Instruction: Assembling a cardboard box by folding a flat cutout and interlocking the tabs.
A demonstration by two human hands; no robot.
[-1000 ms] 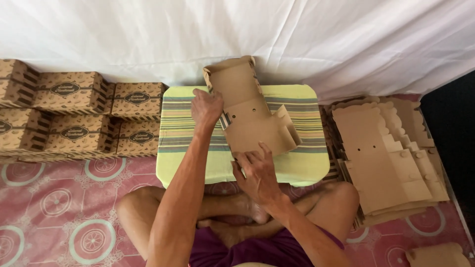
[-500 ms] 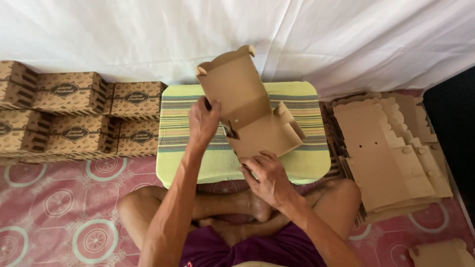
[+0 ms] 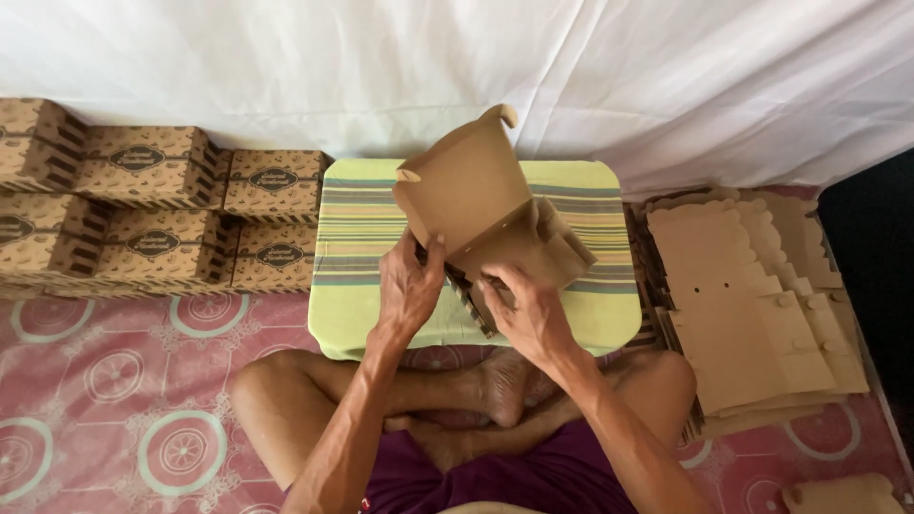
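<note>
Seen from the head camera, a half-folded brown cardboard box (image 3: 490, 214) was held up above a low table covered with a yellow-green striped cloth (image 3: 357, 243). The box was grasped by both hands: its near left edge was pinched by the left hand (image 3: 407, 290), and its lower side was gripped by the right hand (image 3: 531, 314). Finished printed boxes (image 3: 143, 205) were stacked well to the left of the left hand. Flat unfolded box blanks (image 3: 747, 305) were piled to the right of the right hand. A white sheet (image 3: 286, 67) was hung beyond the hands, and a pink patterned mat (image 3: 114, 381) was spread beneath the crossed legs.
</note>
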